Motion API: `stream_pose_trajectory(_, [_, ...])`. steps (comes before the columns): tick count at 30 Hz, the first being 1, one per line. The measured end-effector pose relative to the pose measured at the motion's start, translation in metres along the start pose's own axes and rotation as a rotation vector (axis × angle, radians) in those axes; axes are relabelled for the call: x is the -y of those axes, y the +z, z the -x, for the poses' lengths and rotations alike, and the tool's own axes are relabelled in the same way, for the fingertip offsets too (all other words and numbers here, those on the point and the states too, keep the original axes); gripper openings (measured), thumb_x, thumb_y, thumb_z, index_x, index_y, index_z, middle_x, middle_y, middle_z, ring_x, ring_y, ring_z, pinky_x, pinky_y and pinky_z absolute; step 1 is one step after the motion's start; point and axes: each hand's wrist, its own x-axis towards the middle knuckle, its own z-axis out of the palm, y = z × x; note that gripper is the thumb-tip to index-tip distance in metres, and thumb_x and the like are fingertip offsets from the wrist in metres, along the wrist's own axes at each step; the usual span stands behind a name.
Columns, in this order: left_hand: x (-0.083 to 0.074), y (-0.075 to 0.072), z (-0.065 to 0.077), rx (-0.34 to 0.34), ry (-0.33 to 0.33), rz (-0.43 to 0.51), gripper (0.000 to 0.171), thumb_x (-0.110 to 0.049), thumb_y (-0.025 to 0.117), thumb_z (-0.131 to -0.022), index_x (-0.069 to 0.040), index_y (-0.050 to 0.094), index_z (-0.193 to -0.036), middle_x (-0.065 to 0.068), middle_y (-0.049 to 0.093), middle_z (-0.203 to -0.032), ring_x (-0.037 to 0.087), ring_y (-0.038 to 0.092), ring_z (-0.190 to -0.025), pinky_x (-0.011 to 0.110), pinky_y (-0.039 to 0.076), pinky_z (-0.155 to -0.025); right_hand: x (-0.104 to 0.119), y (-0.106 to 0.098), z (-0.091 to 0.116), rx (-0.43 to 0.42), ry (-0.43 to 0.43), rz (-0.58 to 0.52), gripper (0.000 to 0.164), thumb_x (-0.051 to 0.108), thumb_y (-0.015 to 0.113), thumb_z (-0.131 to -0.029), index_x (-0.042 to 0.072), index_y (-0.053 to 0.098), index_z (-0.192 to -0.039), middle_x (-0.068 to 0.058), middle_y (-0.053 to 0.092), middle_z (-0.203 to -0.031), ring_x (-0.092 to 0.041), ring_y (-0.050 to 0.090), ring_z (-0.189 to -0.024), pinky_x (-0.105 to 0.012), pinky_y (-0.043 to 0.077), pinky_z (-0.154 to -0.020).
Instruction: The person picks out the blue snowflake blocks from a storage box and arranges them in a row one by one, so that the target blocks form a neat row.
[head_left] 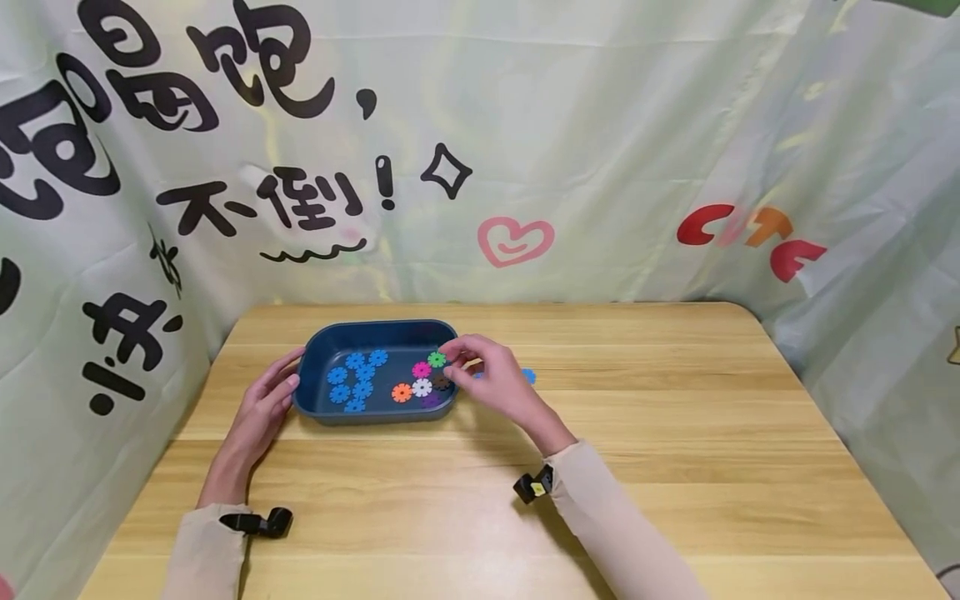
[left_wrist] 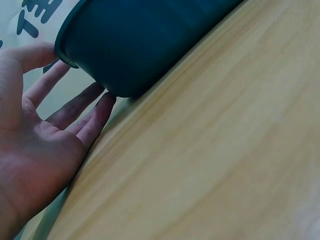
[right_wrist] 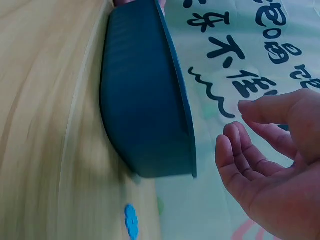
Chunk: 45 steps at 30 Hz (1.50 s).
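Between the two hands on the tabletop sits a dark blue tray holding flat snowflake pieces: a cluster of blue pieces toward the left fingers, and green, pink, orange, white and darker ones toward the right fingers. One blue piece lies outside the tray, just beyond the right hand, so the sorting looks partly done, with the mixed colours left. The left hand lies relaxed, its straight fingers touching the tray's outer wall. The right hand hovers over the tray's rim by the green piece; its fingers are loosely curled with nothing visible between them, though contact with the piece cannot be told.
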Motion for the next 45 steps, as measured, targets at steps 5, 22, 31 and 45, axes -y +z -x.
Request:
stream_pose_trajectory(5, [-0.001, -0.001, 0.002, -0.004, -0.008, -0.022, 0.052, -0.02, 0.051, -0.109, -0.012, 0.039, -0.159, 0.016, 0.035, -0.158, 0.013, 0.045, -0.133, 0.016, 0.045, -0.1, 0.004, 0.013, -0.012, 0.061, 0.021, 0.018, 0.023, 0.001, 0.071, -0.095, 0.005, 0.07, -0.118, -0.01, 0.066, -0.105, -0.02, 0.064, -0.091, -0.036, 0.058, -0.08])
stream_pose_trajectory(22, [0.001, -0.003, 0.007, -0.005, -0.013, -0.004, 0.052, -0.018, 0.05, -0.109, -0.011, 0.038, -0.159, 0.01, 0.04, -0.153, 0.013, 0.047, -0.131, 0.016, 0.046, -0.099, -0.002, 0.048, -0.059, 0.191, 0.109, 0.029, 0.03, 0.005, 0.07, -0.097, 0.005, 0.066, -0.127, -0.02, 0.064, -0.117, -0.02, 0.061, -0.096, -0.025, 0.052, -0.081])
stream_pose_trajectory(31, [-0.001, -0.004, 0.008, -0.008, 0.0, 0.001, 0.051, -0.017, 0.05, -0.109, -0.01, 0.039, -0.159, 0.011, 0.039, -0.154, 0.014, 0.046, -0.131, 0.017, 0.046, -0.1, -0.011, 0.071, -0.079, 0.233, 0.153, 0.125, 0.035, 0.011, 0.07, -0.099, 0.005, 0.064, -0.132, -0.012, 0.063, -0.123, -0.017, 0.061, -0.103, -0.025, 0.052, -0.087])
stream_pose_trajectory(45, [-0.001, 0.001, 0.002, -0.001, -0.03, -0.016, 0.052, -0.021, 0.051, -0.109, -0.014, 0.039, -0.159, 0.017, 0.031, -0.161, 0.015, 0.042, -0.135, 0.015, 0.045, -0.1, -0.024, 0.093, -0.093, 0.305, 0.175, 0.297, 0.038, 0.006, 0.068, -0.098, 0.007, 0.064, -0.136, -0.009, 0.063, -0.132, -0.023, 0.06, -0.115, -0.028, 0.052, -0.09])
